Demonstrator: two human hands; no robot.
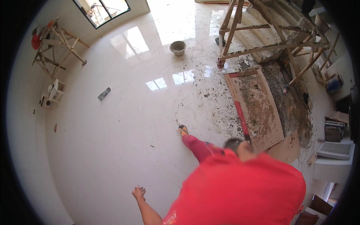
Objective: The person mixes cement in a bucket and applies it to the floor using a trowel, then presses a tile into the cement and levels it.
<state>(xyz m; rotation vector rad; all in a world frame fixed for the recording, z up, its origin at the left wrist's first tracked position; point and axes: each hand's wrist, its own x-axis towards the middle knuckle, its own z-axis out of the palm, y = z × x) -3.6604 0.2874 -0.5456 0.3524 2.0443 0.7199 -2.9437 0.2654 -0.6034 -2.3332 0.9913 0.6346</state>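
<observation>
My left hand is raised over the pale floor at the lower left, its fingers curled closed with nothing visible in them. A red shirt fills the lower middle and right of the head view. From under it, a leg in dark red trousers reaches forward to a colourful shoe. At the shirt's upper edge are a dark rounded shape and a blurred patch of bare skin. Whether that patch is my right hand I cannot tell; the shirt hides what lies behind it.
A bucket stands ahead on glossy tiles, and a flat grey tool lies to the left. Mortar-splattered boards cover floor at right, below a wooden scaffold by the steps. Another wooden stand is far left.
</observation>
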